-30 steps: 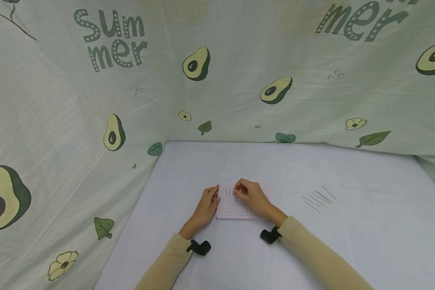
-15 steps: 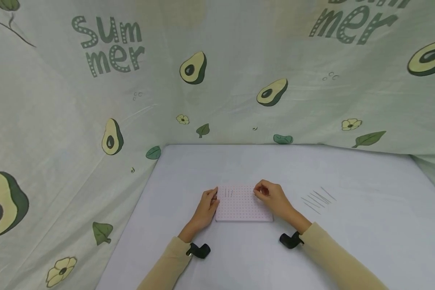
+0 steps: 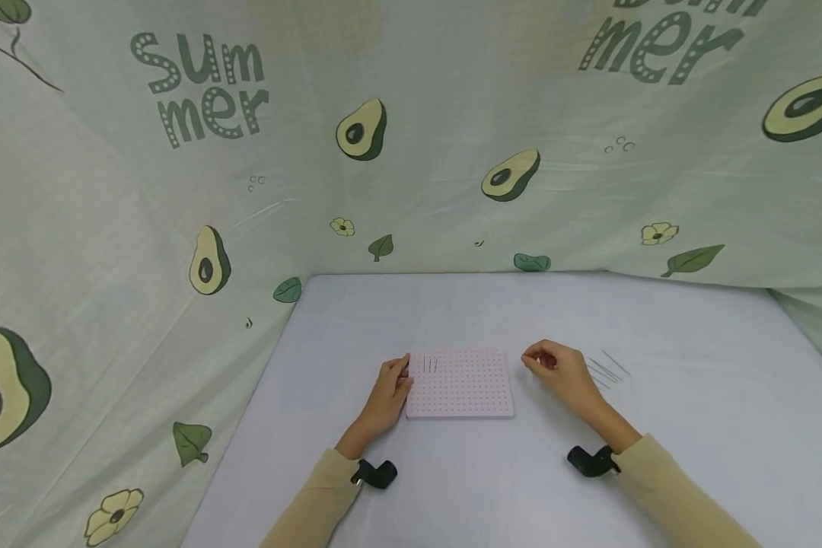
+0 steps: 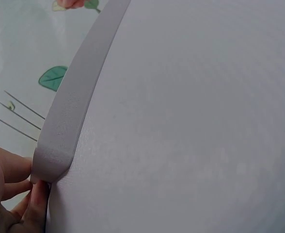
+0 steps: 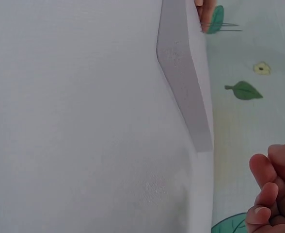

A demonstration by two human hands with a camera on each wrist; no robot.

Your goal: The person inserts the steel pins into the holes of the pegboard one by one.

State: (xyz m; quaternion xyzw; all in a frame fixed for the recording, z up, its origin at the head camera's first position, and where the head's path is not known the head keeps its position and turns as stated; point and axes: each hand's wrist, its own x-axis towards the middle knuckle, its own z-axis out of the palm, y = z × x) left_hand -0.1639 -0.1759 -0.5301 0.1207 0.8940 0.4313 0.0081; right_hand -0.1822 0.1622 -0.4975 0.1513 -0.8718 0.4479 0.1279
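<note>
Curtained-off work corner in front of me, pale fabric (image 3: 425, 84) printed with avocados (image 3: 361, 129) and "summer" lettering (image 3: 202, 74) hung around a white tabletop (image 3: 466, 487), kind of building beyond hidden from me.

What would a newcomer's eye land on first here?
Probably the avocado-printed cloth behind the white table. Then the pink dotted board, gripped at its left edge by the left hand, three thin sticks standing near its back left corner. Farther right, loose sticks lie beside the right hand.
</note>
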